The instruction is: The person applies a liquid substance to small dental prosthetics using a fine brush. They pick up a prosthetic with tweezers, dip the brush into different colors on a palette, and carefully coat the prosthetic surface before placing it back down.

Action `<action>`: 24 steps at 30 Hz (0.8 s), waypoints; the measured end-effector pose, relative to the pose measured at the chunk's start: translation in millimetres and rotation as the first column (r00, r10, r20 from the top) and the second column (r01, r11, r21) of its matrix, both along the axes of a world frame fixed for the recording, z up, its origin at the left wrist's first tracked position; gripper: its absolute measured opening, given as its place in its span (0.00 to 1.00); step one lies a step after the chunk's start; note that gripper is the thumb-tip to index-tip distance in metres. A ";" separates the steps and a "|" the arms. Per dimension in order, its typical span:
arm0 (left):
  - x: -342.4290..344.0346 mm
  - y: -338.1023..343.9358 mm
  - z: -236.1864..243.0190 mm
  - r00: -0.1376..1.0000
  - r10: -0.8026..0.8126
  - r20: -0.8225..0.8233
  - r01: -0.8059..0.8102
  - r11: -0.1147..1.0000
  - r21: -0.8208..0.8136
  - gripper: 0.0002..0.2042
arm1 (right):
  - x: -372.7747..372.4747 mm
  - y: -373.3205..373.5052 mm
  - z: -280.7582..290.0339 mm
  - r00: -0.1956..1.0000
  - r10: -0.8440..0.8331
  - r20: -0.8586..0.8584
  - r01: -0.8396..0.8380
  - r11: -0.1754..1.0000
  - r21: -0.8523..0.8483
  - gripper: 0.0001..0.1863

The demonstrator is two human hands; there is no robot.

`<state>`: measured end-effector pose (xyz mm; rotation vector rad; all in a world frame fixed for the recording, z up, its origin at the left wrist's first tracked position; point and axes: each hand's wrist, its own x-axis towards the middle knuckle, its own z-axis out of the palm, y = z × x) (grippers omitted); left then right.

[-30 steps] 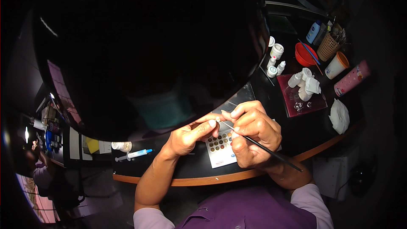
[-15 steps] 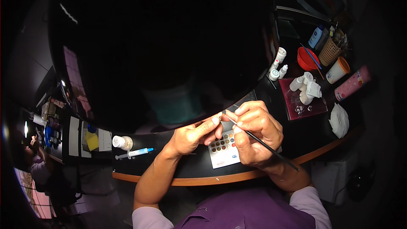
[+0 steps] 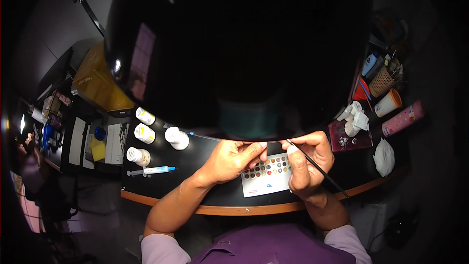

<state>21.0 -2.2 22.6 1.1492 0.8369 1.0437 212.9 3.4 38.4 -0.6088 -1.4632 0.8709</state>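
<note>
Pinching a slim black-handled brush (image 3: 328,176) between thumb and fingers, the right hand (image 3: 311,159) hung over the right edge of the white colour-dot card (image 3: 266,187), which bore small print and a blue mark. Over the card's far-left corner, the left hand (image 3: 232,161) had thumb and fingers close together; whether they held anything could not be told. Left of the card lay a blue-tipped syringe (image 3: 156,170); beyond that stood white bottles (image 3: 144,133) with yellow-marked labels.

Workshop or lab: blk bench (image 3: 222,197) w/ syringe (image 3: 156,170), wht bottles (image 3: 144,133), colour-dot card (image 3: 259,186), brush pot (image 3: 381,85).
</note>
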 end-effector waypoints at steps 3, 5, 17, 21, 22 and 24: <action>-1.1 0.3 3.5 0.999 -0.017 -0.044 0.018 1.000 0.024 0.14 | 1.7 -2.3 -0.2 0.998 -0.028 0.053 0.027 0.999 0.021 0.06; -0.4 0.4 3.5 0.999 0.005 -0.052 0.000 0.995 0.095 0.13 | 1.1 -1.4 -0.3 0.997 -0.057 0.057 0.052 0.995 0.080 0.07; -2.1 -0.7 3.7 0.997 -0.042 -0.061 0.044 0.999 0.028 0.13 | -2.8 2.4 -6.1 0.998 -0.036 0.059 0.027 0.989 0.147 0.07; -1.6 -1.3 0.1 0.999 -0.038 -0.037 0.038 0.999 -0.006 0.13 | 1.6 1.7 -8.6 0.997 0.010 0.072 -0.013 0.999 0.040 0.06; -1.7 -2.2 -1.2 0.998 -0.043 -0.042 0.043 0.999 -0.008 0.13 | 2.5 1.8 -7.3 0.998 0.005 0.067 -0.008 0.999 0.038 0.06; -2.0 -3.4 -3.4 0.996 -0.009 -0.086 0.006 0.999 -0.037 0.14 | 4.2 2.9 -1.0 0.988 -0.020 0.154 0.006 0.995 0.095 0.06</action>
